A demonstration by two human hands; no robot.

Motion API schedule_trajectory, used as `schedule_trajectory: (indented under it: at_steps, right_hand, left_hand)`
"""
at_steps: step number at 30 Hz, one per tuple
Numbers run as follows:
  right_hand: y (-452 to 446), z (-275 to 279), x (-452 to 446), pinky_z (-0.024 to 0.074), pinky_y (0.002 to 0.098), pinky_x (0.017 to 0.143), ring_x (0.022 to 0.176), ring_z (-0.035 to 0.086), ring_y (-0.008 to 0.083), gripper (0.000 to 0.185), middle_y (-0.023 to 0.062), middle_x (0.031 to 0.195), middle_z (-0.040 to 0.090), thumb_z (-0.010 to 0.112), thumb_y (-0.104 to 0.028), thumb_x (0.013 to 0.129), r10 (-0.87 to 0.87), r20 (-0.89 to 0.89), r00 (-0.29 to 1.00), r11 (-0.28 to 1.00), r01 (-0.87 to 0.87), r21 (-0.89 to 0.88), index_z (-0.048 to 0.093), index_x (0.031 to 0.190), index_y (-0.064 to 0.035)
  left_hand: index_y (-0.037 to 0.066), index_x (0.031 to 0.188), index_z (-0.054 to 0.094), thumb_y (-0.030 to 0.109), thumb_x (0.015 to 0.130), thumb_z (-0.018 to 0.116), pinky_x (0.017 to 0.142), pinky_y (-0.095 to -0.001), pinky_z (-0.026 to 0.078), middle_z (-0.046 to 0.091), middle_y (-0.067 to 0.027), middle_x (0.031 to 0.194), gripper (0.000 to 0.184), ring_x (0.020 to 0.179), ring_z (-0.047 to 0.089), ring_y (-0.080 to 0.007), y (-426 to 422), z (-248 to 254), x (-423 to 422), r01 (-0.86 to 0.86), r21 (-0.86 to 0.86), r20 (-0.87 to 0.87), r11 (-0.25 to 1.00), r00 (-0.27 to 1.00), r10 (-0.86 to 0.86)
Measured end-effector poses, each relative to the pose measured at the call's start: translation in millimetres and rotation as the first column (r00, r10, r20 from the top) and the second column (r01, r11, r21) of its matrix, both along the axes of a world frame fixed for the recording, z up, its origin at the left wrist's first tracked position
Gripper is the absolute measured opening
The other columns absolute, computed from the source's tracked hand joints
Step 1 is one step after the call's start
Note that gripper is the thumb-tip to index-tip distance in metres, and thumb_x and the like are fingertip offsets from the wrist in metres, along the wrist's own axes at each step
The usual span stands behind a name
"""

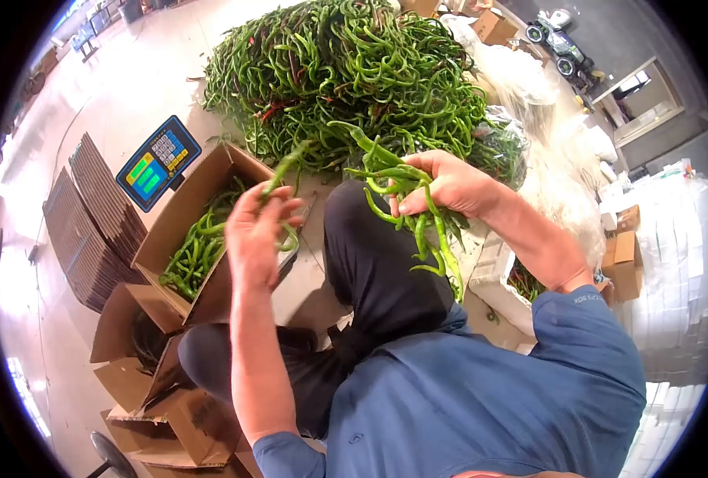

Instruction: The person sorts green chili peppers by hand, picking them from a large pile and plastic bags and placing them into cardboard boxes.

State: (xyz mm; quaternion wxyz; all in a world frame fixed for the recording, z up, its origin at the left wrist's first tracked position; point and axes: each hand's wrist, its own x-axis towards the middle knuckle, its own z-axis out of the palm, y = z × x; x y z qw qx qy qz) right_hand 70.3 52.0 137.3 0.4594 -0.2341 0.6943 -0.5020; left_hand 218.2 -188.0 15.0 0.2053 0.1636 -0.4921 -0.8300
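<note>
My right hand (pixel 448 185) is closed around a bunch of long green chili peppers (pixel 442 243), which stick out on both sides of the fist above my knee. Over the edge of a cardboard box (pixel 148 255) is my left hand (pixel 257 235), with a green chili pepper (pixel 292 163) between its fingers, blurred by motion. Another curved pepper shows just beside that hand. Inside the box lie more green chili peppers (pixel 193 259). In front of my knees rises a large heap of green chili peppers (pixel 346 76), with a few red ones among them.
A scale display (pixel 158 163) stands behind the box. Flattened cardboard (pixel 91 219) leans at the left, and open cartons (pixel 187 430) sit by my leg. To the right are a white foam box (pixel 501 291), plastic bags (pixel 521 80) and white stacked packs (pixel 672 239).
</note>
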Motion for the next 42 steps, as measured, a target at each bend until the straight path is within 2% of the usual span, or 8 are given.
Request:
schedule_trajectory:
  at_steps: [3, 6, 10, 14, 17, 23, 29, 42]
  right_hand:
    - [-5.4, -0.4, -4.8, 0.0528, 0.0290, 0.081, 0.086, 0.068, 0.0160, 0.032, 0.0086, 0.092, 0.071, 0.077, 0.000, 0.076, 0.007, -0.013, 1.000, 0.998, -0.007, -0.058, 0.065, 0.106, 0.0007]
    - [-15.3, -3.2, -5.7, 0.0516, 0.0273, 0.078, 0.083, 0.066, 0.0133, 0.030, 0.0055, 0.090, 0.070, 0.078, -0.004, 0.076, -0.025, -0.002, 1.000, 0.996, 0.025, -0.081, 0.068, 0.104, -0.0002]
    - [-33.9, -9.1, 0.3, 0.0504, 0.0258, 0.077, 0.081, 0.064, 0.0106, 0.029, 0.0030, 0.090, 0.069, 0.078, -0.005, 0.076, -0.033, 0.037, 0.999, 0.991, 0.037, -0.129, 0.069, 0.103, -0.0012]
    - [-60.2, -27.0, 7.2, 0.0484, 0.0252, 0.074, 0.080, 0.060, 0.0078, 0.031, 0.0007, 0.092, 0.068, 0.076, -0.002, 0.079, -0.006, -0.004, 1.000, 0.991, 0.006, -0.133, 0.068, 0.109, -0.0003]
    - [-86.8, -46.0, 16.2, 0.0480, 0.0248, 0.073, 0.081, 0.058, 0.0076, 0.035, 0.0019, 0.093, 0.067, 0.073, -0.003, 0.079, 0.037, -0.061, 0.997, 0.989, -0.045, -0.142, 0.065, 0.113, 0.0038]
    - [-135.6, -79.5, 22.9, 0.0503, 0.0243, 0.076, 0.080, 0.063, 0.0103, 0.034, 0.0046, 0.090, 0.068, 0.070, -0.001, 0.076, 0.131, 0.125, 0.983, 0.988, -0.120, -0.096, 0.064, 0.109, 0.0019]
    - [-219.1, -93.3, 10.3, 0.0506, 0.0284, 0.062, 0.068, 0.061, 0.0128, 0.028, 0.0061, 0.082, 0.067, 0.075, -0.010, 0.073, 0.307, 0.084, 0.948, 0.942, -0.290, -0.170, 0.068, 0.098, 0.0016]
    - [-327.8, -102.9, -6.8, 0.0552, 0.0275, 0.066, 0.070, 0.067, 0.0136, 0.022, 0.0078, 0.084, 0.071, 0.076, -0.004, 0.074, 0.539, 0.270, 0.798, 0.833, -0.456, -0.314, 0.071, 0.095, 0.0019]
  left_hand:
    - [0.002, 0.127, 0.061, 0.004, 0.099, 0.056, 0.074, -0.0291, 0.059, 0.069, -0.0123, 0.114, 0.029, 0.095, 0.071, -0.0208, -38.6, 21.6, 23.5, -0.217, -0.275, 0.158, 0.937, 0.951, 0.267]
    - [0.003, 0.136, 0.057, 0.005, 0.094, 0.061, 0.090, -0.0363, 0.052, 0.065, -0.0167, 0.124, 0.043, 0.107, 0.066, -0.0283, -98.4, -2.5, 45.8, -0.091, -0.843, 0.252, 0.530, 0.804, 0.539]
    - [-0.001, 0.137, 0.054, 0.009, 0.091, 0.063, 0.112, -0.0436, 0.036, 0.054, -0.0235, 0.139, 0.048, 0.133, 0.047, -0.0366, -115.3, -26.4, 50.9, -0.076, -0.970, 0.121, 0.229, 0.668, 0.734]
    - [0.002, 0.105, 0.073, 0.015, 0.094, 0.069, 0.087, -0.0271, 0.051, 0.070, -0.0064, 0.106, 0.017, 0.098, 0.062, -0.0129, -47.8, 8.6, 33.7, -0.218, -0.615, 0.150, 0.758, 0.911, 0.383]
    - [-0.001, 0.117, 0.067, 0.010, 0.091, 0.072, 0.090, -0.0267, 0.050, 0.065, -0.0052, 0.117, 0.028, 0.101, 0.061, -0.0113, 4.0, 14.5, 20.4, -0.083, -0.172, -0.002, 0.982, 0.996, 0.084]
    - [0.002, 0.101, 0.068, 0.013, 0.092, 0.072, 0.076, -0.0240, 0.049, 0.069, -0.0035, 0.093, 0.015, 0.080, 0.061, -0.0097, -4.5, 0.3, 6.1, -0.166, 0.272, -0.020, 0.948, 0.984, 0.177]
    - [0.006, 0.088, 0.062, 0.014, 0.090, 0.074, 0.067, -0.0247, 0.052, 0.066, -0.0038, 0.080, 0.015, 0.067, 0.059, -0.0103, -75.7, 5.2, 12.7, -0.347, 0.261, 0.095, 0.901, 0.938, 0.334]
    - [0.005, 0.101, 0.063, 0.019, 0.095, 0.070, 0.082, -0.0340, 0.049, 0.068, -0.0065, 0.101, 0.016, 0.096, 0.063, -0.0183, -154.2, 21.2, 40.9, -0.695, 0.299, -0.089, 0.654, 0.662, 0.744]
